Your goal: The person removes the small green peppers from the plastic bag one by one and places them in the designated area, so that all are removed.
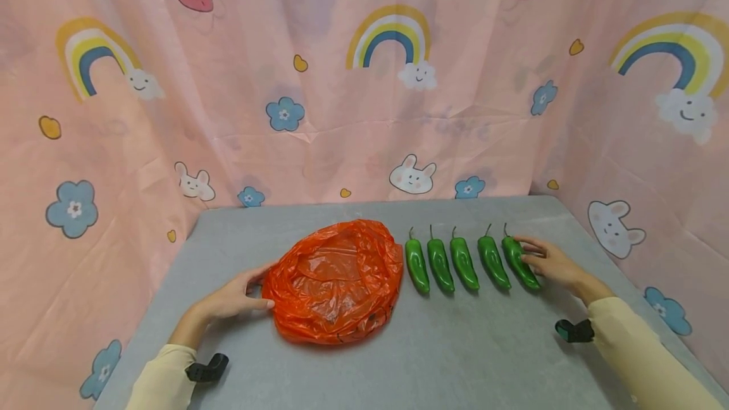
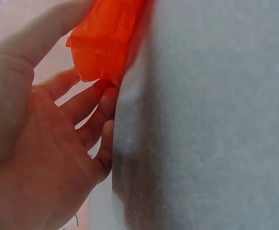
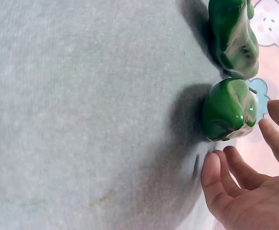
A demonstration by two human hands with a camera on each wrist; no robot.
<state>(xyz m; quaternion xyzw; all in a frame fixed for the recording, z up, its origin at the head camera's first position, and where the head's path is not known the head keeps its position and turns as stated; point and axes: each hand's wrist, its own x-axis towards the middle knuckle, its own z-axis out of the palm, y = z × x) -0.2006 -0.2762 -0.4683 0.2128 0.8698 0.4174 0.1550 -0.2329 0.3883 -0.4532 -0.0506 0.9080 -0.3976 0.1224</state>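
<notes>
A crumpled orange-red plastic bag [image 1: 330, 329] lies on the table with its mouth spread wide. At its left side is my left hand [image 1: 236, 296], thumb and fingers apart and touching the bag's edge. In the left wrist view, part of the bag [image 2: 103, 50] stands between the thumb and the fingers of that hand [image 2: 43, 129]. Several green chili peppers lie in a row to the right of the bag, stems toward the back. My right hand [image 1: 555, 263] reaches around the rightmost pepper [image 1: 520, 264]; in the right wrist view its fingers are spread beside a pepper [image 3: 230, 110].
The grey table [image 1: 455, 359] has a pink patterned curtain [image 1: 353, 144] behind it and at both sides. The nearest pepper to the bag [image 1: 417, 266] lies close to its right edge. A black wrist device [image 1: 207, 369] sits at the left sleeve, another [image 1: 574, 331] at the right.
</notes>
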